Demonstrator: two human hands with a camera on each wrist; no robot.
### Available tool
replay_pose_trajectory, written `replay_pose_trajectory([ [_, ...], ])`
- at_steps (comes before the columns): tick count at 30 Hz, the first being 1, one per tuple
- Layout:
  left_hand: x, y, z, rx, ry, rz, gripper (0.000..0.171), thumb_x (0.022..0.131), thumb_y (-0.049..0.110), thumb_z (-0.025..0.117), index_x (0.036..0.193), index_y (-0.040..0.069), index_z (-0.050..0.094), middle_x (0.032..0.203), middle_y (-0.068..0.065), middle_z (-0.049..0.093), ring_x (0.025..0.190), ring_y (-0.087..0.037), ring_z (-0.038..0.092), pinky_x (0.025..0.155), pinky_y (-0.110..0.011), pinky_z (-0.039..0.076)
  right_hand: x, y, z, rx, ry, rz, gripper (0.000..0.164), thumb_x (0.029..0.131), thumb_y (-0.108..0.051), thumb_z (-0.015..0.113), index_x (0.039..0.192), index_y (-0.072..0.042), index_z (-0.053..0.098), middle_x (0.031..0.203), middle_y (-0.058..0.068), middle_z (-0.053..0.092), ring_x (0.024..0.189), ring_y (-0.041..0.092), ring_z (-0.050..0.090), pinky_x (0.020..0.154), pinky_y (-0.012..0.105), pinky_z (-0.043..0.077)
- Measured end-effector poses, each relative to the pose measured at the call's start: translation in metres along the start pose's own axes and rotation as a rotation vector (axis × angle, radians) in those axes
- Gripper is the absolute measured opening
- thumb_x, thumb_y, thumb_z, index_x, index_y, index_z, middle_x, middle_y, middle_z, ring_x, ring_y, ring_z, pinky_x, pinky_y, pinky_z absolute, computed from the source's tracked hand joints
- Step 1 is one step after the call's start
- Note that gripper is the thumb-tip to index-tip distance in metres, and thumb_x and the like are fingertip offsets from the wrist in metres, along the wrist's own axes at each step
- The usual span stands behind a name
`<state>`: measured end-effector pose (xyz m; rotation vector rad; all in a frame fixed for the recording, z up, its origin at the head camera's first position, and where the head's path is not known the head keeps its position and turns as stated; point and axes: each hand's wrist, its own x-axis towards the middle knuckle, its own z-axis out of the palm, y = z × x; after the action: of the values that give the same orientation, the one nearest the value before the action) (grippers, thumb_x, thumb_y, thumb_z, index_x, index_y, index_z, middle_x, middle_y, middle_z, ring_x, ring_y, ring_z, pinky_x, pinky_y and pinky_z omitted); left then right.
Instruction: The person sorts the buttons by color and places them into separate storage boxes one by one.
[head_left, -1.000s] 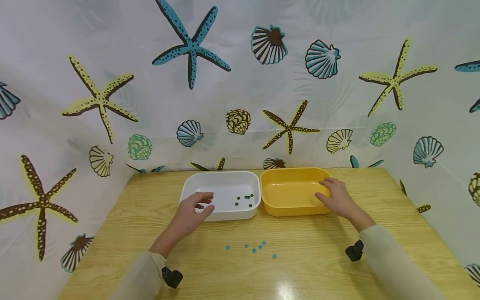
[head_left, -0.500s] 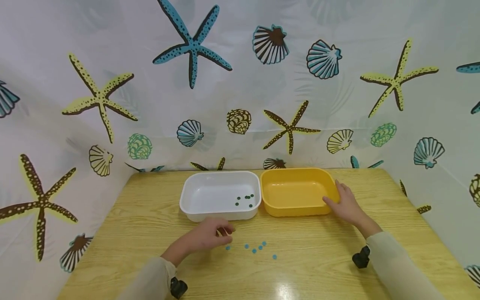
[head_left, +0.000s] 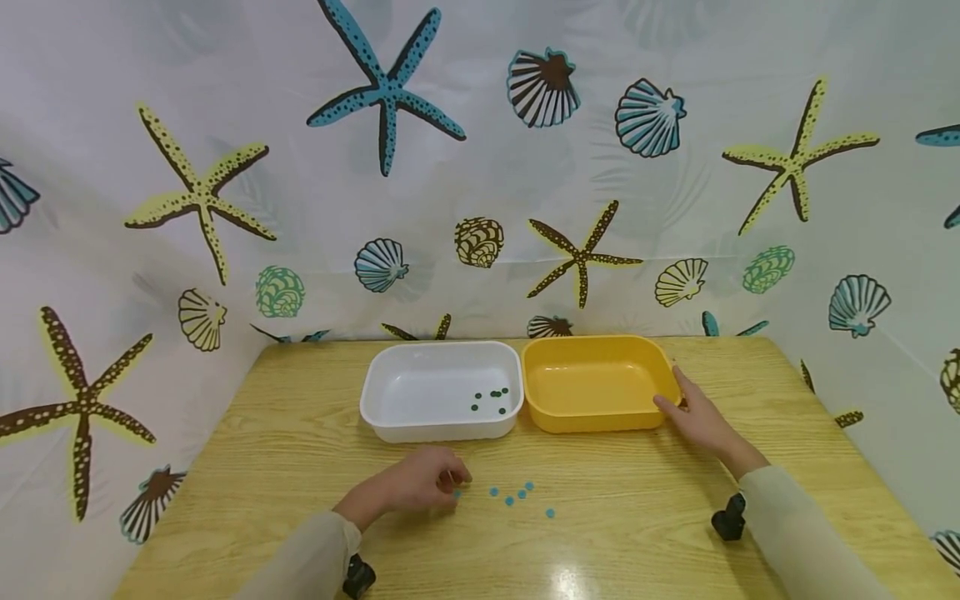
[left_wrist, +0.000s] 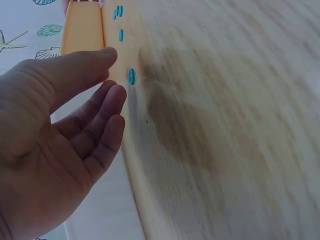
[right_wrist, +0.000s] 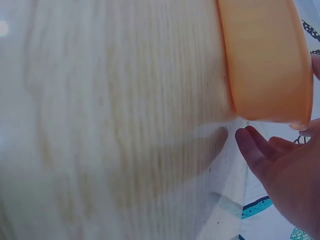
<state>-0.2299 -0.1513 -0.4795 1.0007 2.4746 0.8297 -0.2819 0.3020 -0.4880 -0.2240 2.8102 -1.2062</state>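
Note:
My left hand (head_left: 416, 481) is low over the table in front of the white tub (head_left: 450, 432), thumb and fingers curved around a small blue disc (head_left: 457, 495). In the left wrist view the thumb and fingertips stand apart, with that blue disc (left_wrist: 131, 76) on the wood just past them. Several more blue discs (head_left: 510, 501) lie to its right. My right hand (head_left: 705, 421) holds the yellow tub (head_left: 592, 423) at its right end, thumb at the rim and fingers along the outer wall. The right wrist view shows the lower fingers (right_wrist: 257, 150) loosely bent below the tub.
Several dark green discs (head_left: 492, 394) lie in the right half of the white tub, which stands against the yellow one. Behind the wooden table (head_left: 645, 533) hangs a white cloth (head_left: 480, 175) printed with starfish and shells, also closing off both sides.
The left hand has come from over the white tub down to the nearest blue disc. The right hand has shifted outward from over the yellow tub to its right end.

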Motion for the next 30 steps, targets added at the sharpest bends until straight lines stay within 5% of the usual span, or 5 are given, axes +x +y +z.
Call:
replay_pose_trajectory([
  [7, 0.0028, -0.0014, 0.0034, 0.045, -0.024, -0.047, 0.023, 0.077, 0.006, 0.074, 0.100, 0.010, 0.070, 0.087, 0.006, 0.058, 0.077, -0.007, 0.054, 0.070, -0.023, 0.047, 0.0010, 0.0043, 0.0047, -0.002, -0.011, 0.018, 0.085, 0.098, -0.048, 0.043, 0.150, 0.000, -0.003, 0.154, 0.025, 0.001, 0.139, 0.045, 0.006, 0.108, 0.058, 0.011],
  [30, 0.0051, -0.0047, 0.0054, 0.064, -0.019, -0.026, 0.013, 0.078, 0.002, 0.074, 0.088, 0.009, 0.072, 0.082, 0.008, 0.063, 0.072, -0.001, 0.055, 0.066, -0.021, 0.047, -0.0026, 0.0032, 0.0039, 0.003, -0.043, 0.020, 0.082, 0.100, -0.045, 0.041, 0.150, -0.003, -0.008, 0.153, 0.028, 0.003, 0.137, 0.047, 0.010, 0.107, 0.060, 0.012],
])
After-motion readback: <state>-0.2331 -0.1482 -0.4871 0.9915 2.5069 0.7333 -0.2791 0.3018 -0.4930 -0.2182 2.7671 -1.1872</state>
